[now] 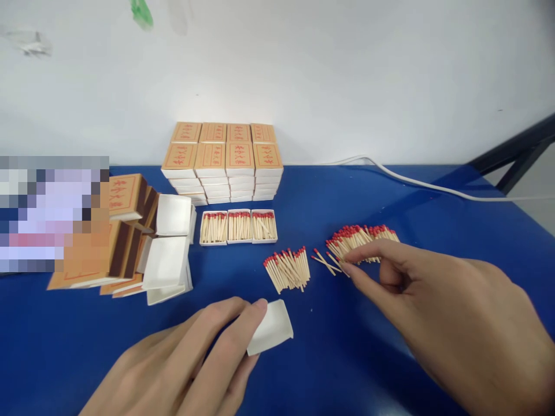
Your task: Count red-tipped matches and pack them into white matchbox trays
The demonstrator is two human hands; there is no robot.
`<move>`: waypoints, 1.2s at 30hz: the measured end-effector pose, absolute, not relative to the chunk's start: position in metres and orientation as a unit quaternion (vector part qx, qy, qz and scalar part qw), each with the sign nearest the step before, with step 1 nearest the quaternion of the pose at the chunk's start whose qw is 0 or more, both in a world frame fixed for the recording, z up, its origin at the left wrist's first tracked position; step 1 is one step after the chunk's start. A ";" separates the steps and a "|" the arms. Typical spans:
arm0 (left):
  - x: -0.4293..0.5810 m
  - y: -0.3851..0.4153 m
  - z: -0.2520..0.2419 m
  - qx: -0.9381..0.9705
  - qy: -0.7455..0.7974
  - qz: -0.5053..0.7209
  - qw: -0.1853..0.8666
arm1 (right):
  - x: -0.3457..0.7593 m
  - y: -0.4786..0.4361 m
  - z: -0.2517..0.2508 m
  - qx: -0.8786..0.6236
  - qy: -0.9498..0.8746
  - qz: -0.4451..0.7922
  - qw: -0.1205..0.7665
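My left hand (203,352) is closed on the edge of a small white matchbox tray (274,325), tilted just above the blue table; the inside that shows is bare. Thumb and forefinger of my right hand (416,294) are pinched together on a match (331,256) at the left end of a large heap of red-headed matches (355,240). A couple of loose matches (321,257) lie crossed beside the fingertips. Between the two hands lies a smaller fanned pile of matches (288,270). Three trays filled with matches (239,226) stand in a row behind it.
Stacked matchboxes (225,162) stand against the white wall (329,81). At the left are piled orange matchbox sleeves (124,199) and several bare white trays (167,260). A white cable (416,184) runs along the back right of the blue table (459,222).
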State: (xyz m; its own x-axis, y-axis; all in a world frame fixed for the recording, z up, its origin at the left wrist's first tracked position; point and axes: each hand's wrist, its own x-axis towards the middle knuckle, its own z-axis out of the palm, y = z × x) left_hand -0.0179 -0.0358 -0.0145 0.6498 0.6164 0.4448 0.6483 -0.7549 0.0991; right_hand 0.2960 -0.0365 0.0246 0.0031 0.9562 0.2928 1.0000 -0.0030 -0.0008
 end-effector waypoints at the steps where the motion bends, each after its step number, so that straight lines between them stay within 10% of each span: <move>1: -0.017 -0.036 -0.015 -0.907 -0.347 -0.237 0.034 | 0.296 -0.037 0.025 -0.696 -0.702 -0.109 0.104; 36: -0.017 -0.037 -0.015 -0.908 -0.352 -0.222 0.045 | 0.290 -0.034 0.027 -0.676 -0.717 -0.110 0.130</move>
State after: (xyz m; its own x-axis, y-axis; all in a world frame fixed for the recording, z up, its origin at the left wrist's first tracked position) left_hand -0.0170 -0.0365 -0.0153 0.6536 0.6191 0.4353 0.6589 -0.7485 0.0752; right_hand 0.2900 -0.0341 0.0265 -0.0515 0.9411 0.3343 0.9980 0.0610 -0.0181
